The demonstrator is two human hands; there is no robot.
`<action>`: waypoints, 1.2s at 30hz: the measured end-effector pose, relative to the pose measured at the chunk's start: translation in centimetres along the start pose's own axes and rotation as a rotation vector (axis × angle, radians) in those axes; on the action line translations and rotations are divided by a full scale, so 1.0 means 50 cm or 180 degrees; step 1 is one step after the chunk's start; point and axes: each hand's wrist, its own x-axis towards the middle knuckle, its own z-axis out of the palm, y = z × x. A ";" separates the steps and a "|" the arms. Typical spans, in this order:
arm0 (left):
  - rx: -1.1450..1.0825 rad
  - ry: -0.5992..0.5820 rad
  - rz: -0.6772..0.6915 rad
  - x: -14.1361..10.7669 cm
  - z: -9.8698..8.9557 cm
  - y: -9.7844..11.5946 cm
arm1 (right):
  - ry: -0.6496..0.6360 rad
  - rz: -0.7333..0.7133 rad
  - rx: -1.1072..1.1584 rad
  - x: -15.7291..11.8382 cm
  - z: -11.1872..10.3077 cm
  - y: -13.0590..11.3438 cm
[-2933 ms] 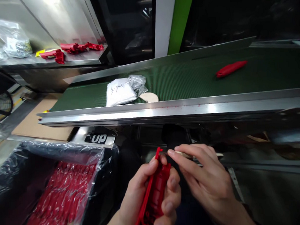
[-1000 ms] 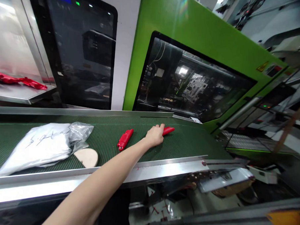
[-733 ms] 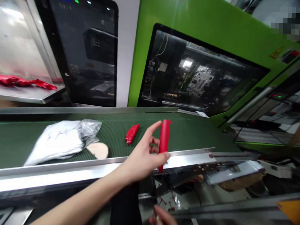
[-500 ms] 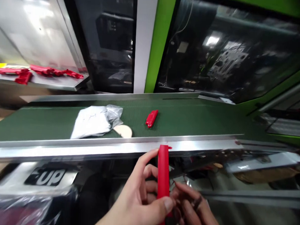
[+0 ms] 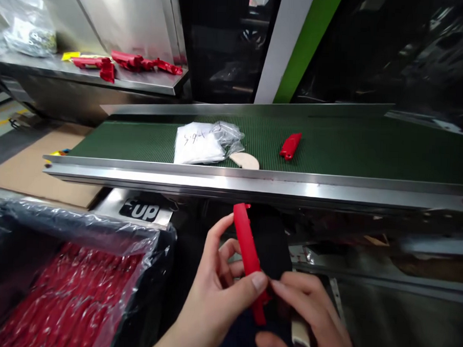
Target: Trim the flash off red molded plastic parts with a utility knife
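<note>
My left hand (image 5: 221, 290) is closed around a long red plastic part (image 5: 247, 235), thumb on its near side and fingers along its left edge. The part is tilted, its upper end leaning left. Small nubs stick out along its right edge. Close beside its lower half is my right hand (image 5: 310, 305), fingertips at the part's right edge. Its fingers curl around a tool with a cream-coloured handle (image 5: 300, 336); the tool's working end is hidden. On the green conveyor belt (image 5: 332, 147) beyond the hands lies another red plastic part (image 5: 290, 146).
A white packet (image 5: 198, 146), a crumpled clear bag (image 5: 227, 134) and a beige disc-like piece (image 5: 247, 161) lie on the belt behind a metal rail (image 5: 216, 180). A plastic-lined crate (image 5: 142, 292) of red parts stands lower left. More red parts (image 5: 127, 60) rest on a metal shelf (image 5: 151, 83).
The view has swung left and down, bringing the crate of red parts into sight. The held red part now tilts left, and the cream handle shows in my right hand.
</note>
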 end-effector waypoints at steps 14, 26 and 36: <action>0.0394 0.0349 0.0226 -0.021 -0.033 0.002 | 0.0031 0.0380 -0.0077 -0.004 0.032 -0.021; 0.0080 0.0553 0.0184 -0.011 -0.065 0.007 | -0.0190 0.0725 0.0338 0.008 0.028 -0.017; -0.0508 0.0681 -0.0223 0.005 -0.063 0.003 | -0.0188 0.0771 0.0738 0.028 0.039 -0.032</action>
